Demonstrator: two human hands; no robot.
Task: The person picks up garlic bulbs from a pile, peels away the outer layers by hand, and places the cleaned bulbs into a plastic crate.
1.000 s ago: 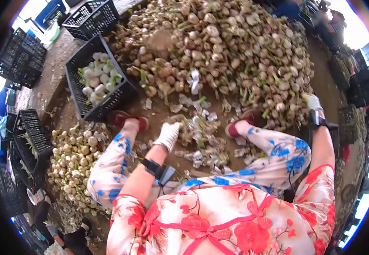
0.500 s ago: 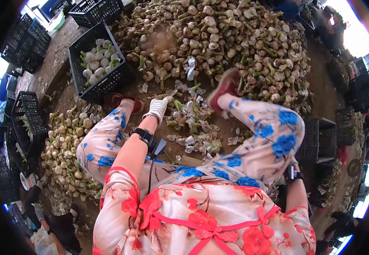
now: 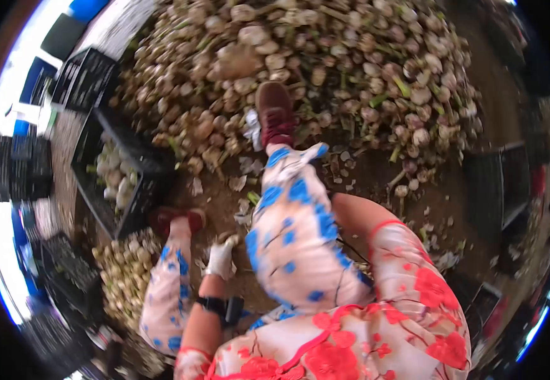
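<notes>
My left hand [image 3: 220,258], in a pale glove with tan fingertips, is low over the dirt floor between my legs. Its fingers are closed together, and what they hold, if anything, is too small and blurred to make out. Garlic skins and trimmings lie just beyond it. My right arm [image 3: 360,214] bends across to my raised leg and passes behind the shin. A whitish patch [image 3: 297,166] shows on the trouser leg there, and the fingers of my right hand are hidden or smeared. My raised shoe [image 3: 276,114] overlaps the edge of the big garlic heap [image 3: 357,69].
A black crate [image 3: 112,218] holding cleaned white garlic stands at the left, near my other shoe [image 3: 180,220]. A smaller garlic pile [image 3: 129,266] lies beside my left leg. Stacked dark crates [image 3: 25,166] line the far left, and another crate [image 3: 512,183] stands at right.
My right leg has swung up and across to the left, and my right arm has come forward to it. My left hand has drawn back toward me. The view has turned.
</notes>
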